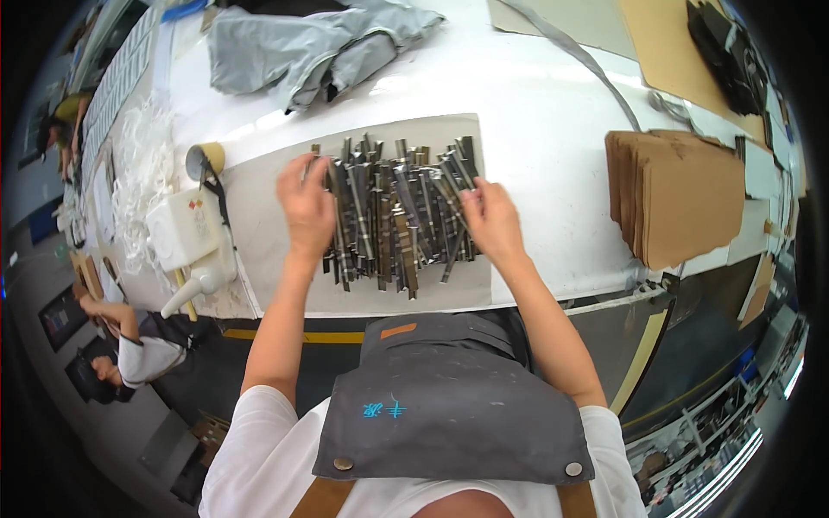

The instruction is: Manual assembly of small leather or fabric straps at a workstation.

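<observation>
Both hands rest on a heap of dull grey metal strips [397, 216] lying on a grey mat [259, 216] on the white tabletop [535, 112]. The left hand [306, 207] lies spread on the heap's left edge; the right hand [492, 220] pinches strips at its right.

Dark grey metal strips [397, 216], pale grey mat [259, 216], white table [553, 155], brown cardboard sheets [682, 203], grey apron [449, 406].

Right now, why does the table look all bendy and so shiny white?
Head view: the fisheye lens curves the table edges toward the dark rim; overhead light glares off its white top, washing detail out. The metal strips under the left hand and right hand stay sharp.
</observation>
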### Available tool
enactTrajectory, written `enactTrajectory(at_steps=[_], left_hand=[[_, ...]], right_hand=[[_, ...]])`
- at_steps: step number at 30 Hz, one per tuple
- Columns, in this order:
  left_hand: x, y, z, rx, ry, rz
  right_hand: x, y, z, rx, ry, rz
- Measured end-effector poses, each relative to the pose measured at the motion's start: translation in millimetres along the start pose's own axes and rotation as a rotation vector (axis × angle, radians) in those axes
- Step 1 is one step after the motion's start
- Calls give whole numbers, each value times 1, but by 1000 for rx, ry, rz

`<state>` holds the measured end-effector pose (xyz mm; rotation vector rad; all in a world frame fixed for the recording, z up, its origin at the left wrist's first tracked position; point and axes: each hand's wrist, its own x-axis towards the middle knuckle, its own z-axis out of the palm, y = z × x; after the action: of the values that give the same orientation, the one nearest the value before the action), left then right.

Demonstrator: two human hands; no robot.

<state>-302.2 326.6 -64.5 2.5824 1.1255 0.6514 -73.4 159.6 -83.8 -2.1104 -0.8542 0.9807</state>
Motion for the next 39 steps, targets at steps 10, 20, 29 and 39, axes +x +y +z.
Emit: enactTrajectory(at_steps=[10,20,29,39], left_hand=[[-133,-182,-16,372,-178,-921],[-132,-191,-47,281,-56,-1100],[-156,-222,-69,-347,-41,-980],[-124,-200,-117,-452,-458,-990]], right_hand=[[22,86,5,-38,118,153],[10,76,-8,397,-93,380],[22,85,-23,282,-318,307],[9,101,-2,293,-312,148]])
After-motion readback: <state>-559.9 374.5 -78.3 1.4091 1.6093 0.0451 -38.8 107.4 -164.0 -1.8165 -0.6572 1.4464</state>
